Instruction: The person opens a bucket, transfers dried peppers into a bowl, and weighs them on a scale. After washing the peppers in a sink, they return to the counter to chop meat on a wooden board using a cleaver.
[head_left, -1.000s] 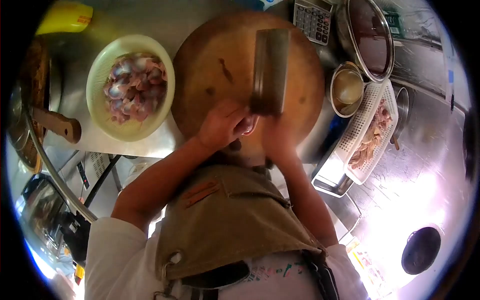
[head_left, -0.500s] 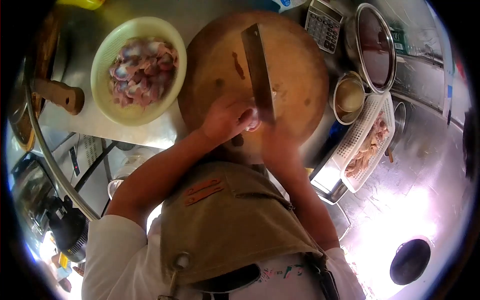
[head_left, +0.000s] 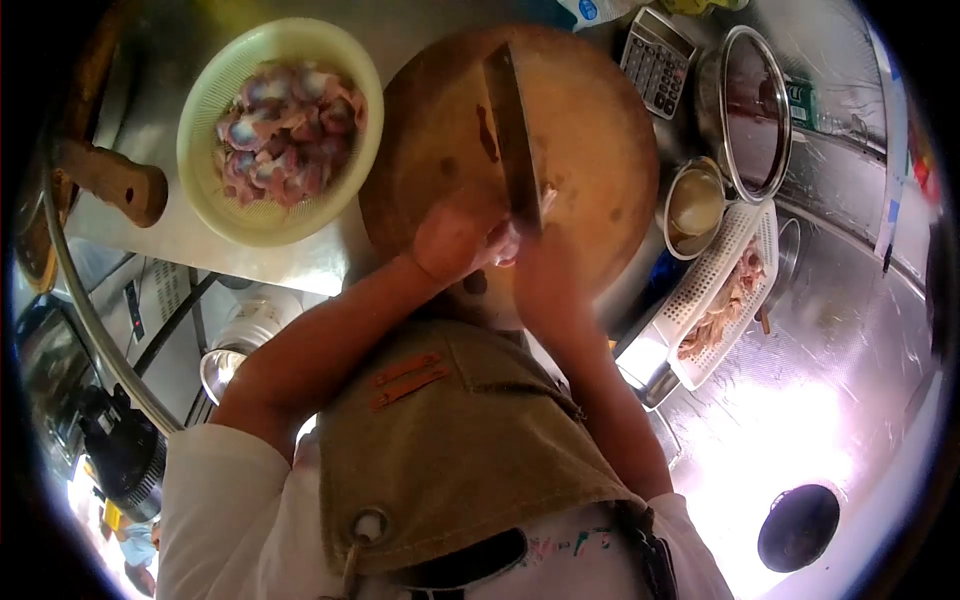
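On the round wooden chopping board (head_left: 600,140), my left hand (head_left: 458,235) is closed around a pinkish gizzard (head_left: 503,244). My right hand (head_left: 548,275), smeared by motion, grips a broad cleaver (head_left: 512,130) at its near end; the handle is hidden in the hand. The blade stands nearly on edge, pointing away from me, close beside the left fingers. A small pale cut piece (head_left: 548,198) lies just right of the blade. Left of the board, a pale yellow colander (head_left: 200,190) holds a heap of raw gizzards (head_left: 290,135).
To the right stand a calculator (head_left: 657,62), a steel bowl of reddish liquid (head_left: 752,110), a smaller bowl (head_left: 680,242) with something pale and round inside, and a white perforated basket (head_left: 690,290) of sliced meat (head_left: 725,300). Another wooden-handled tool (head_left: 115,180) lies at far left.
The cleaver and right hand have shifted slightly left, nearer the left hand. The small pale piece right of the blade shows more clearly. The whole view has moved a little.
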